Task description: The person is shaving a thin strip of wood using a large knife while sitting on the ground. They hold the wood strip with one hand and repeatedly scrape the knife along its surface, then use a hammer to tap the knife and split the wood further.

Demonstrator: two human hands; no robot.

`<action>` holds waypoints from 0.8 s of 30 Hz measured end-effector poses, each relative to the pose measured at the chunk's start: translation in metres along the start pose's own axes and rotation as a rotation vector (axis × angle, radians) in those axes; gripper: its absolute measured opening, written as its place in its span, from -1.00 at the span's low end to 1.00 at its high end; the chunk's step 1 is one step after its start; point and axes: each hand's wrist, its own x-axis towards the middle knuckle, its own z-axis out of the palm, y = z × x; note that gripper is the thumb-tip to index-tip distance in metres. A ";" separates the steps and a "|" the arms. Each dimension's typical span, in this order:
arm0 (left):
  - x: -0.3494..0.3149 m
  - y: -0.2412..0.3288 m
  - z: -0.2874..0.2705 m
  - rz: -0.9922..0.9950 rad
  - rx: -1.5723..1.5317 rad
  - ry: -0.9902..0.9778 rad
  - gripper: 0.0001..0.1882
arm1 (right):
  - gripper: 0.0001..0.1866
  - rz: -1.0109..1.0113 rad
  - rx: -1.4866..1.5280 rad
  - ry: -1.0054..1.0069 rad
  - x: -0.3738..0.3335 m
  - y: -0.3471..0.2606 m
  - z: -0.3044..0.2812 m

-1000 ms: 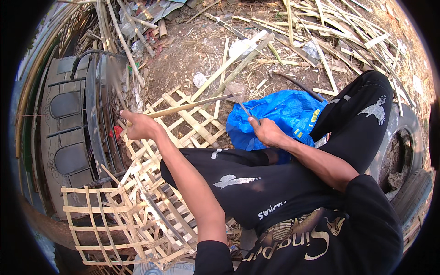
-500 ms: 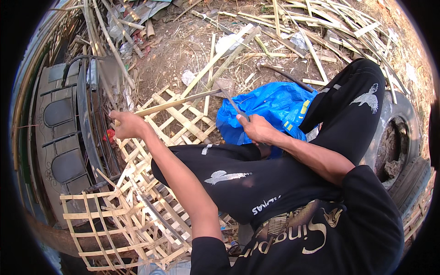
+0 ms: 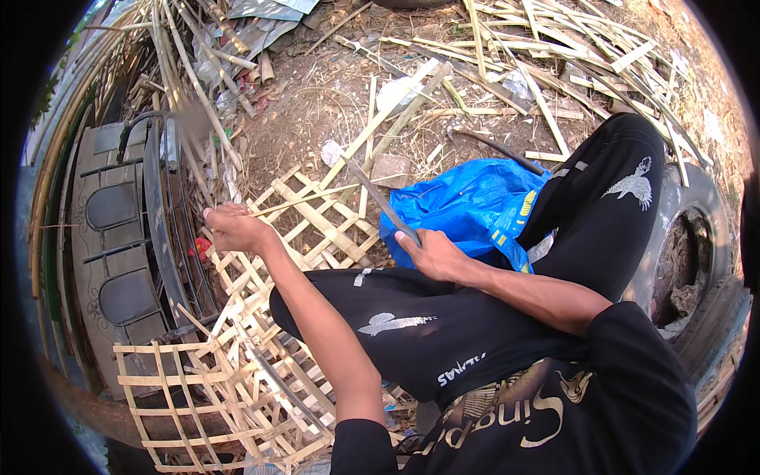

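My left hand is closed around one end of a thin bamboo strip, which stretches to the right. In my right hand is the handle of a long knife. The knife's grey blade slants up and to the left, crossing the strip in this view; whether it touches the strip I cannot tell. Beneath the strip lies an openwork lattice of woven bamboo, continuing down the left side. A blue plastic sheet lies by my right hand, against my leg.
Cut bamboo strips are heaped at the far right, and bamboo poles at the far left. On the left lies a metal frame with grey panels. Old tyres sit by my right knee. A dark curved rod lies beyond the sheet.
The knife has swung so its blade points farther left, and my right hand has shifted slightly left and down. The strip in my left hand now shows its narrow edge. The view has shifted slightly.
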 end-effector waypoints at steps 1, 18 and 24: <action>0.003 0.001 -0.003 -0.007 -0.011 -0.025 -0.50 | -0.29 -0.065 0.015 -0.029 -0.007 -0.008 0.001; -0.005 0.015 0.015 -0.382 -0.430 -0.573 -0.60 | -0.24 0.107 0.043 -0.043 0.027 -0.011 -0.036; -0.029 -0.010 0.031 -0.439 -0.426 -0.607 -0.47 | -0.35 0.039 0.160 -0.137 0.003 -0.038 -0.039</action>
